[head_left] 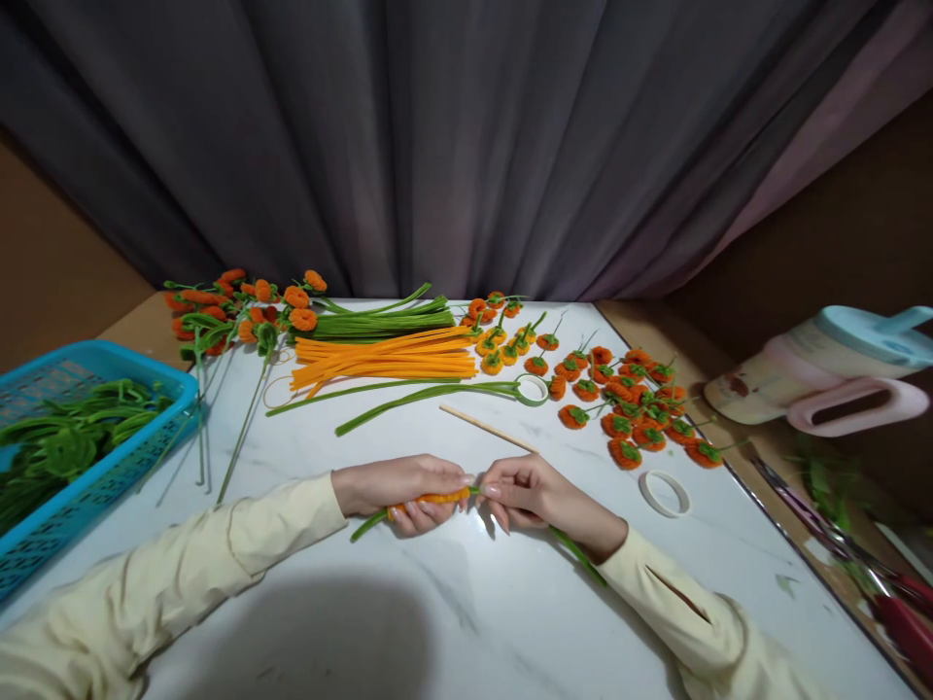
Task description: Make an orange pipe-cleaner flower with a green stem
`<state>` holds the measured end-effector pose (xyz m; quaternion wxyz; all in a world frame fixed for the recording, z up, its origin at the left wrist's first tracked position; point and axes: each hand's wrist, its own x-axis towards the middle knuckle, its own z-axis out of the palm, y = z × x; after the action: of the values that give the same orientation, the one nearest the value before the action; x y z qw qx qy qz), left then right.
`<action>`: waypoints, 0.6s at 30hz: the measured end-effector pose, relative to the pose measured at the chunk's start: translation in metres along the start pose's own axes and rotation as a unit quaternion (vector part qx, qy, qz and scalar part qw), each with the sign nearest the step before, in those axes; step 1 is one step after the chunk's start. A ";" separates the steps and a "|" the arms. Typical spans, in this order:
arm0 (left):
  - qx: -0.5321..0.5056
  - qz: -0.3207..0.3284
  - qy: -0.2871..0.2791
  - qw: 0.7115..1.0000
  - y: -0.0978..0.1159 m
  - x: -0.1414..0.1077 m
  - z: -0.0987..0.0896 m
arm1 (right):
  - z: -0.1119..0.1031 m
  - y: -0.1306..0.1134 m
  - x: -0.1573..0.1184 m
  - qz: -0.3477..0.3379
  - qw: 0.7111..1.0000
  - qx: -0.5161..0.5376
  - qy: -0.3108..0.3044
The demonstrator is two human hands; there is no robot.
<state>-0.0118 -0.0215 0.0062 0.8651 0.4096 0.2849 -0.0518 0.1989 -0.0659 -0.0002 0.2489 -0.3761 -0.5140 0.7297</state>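
Reaching in from both lower corners in cream sleeves — soft, creased cloth, w/ a slit in the R one. Spanning btwn the hands, low in the middle over the table: fuzzy orange coil, slim and ridged, around a green stem w/ similar plush pile. Clamped on the coil w/ left hand, thumb on top, fingers curled beneath. Pinching the stem just past the coil's end w/ right hand, thumb and forefinger together, other fingers bent. Slanting out below the R wrist, another green length; can't tell if same stem.

Farther out, R side: smooth white tape roll, scissors w/ red handles. Pointing away from the R hand, a thin wooden stick; can't tell if held. Scattered beyond, puffy orange flower heads w/ green caps, plus smaller yellow-orange ones. Lying straight in the middle, orange fuzzy stems, w/ a green bundle behind. At L, blue perforated basket w/ green pieces, near finished-looking orange blooms on thin stalks.

Surfaced in glossy white, grey-veined like marble. At far R, pastel tumbler w/ blue lid. Closing off the back — dark grey pleated curtain.
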 end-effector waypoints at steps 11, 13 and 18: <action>-0.075 0.017 0.007 0.997 0.000 0.003 -0.007 | 0.004 0.000 0.001 -0.014 0.999 0.035 0.034; -0.129 0.038 0.011 0.991 0.000 0.005 -0.014 | 0.004 0.000 0.002 -0.029 0.997 0.062 0.043; -0.208 0.072 0.013 0.975 0.002 0.008 -0.026 | 0.003 0.001 0.002 -0.066 0.992 0.101 0.034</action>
<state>-0.0161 0.0002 -0.0092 0.9290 0.2407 0.2704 0.0769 0.1952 -0.0664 -0.0010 0.3507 -0.3389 -0.4523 0.7467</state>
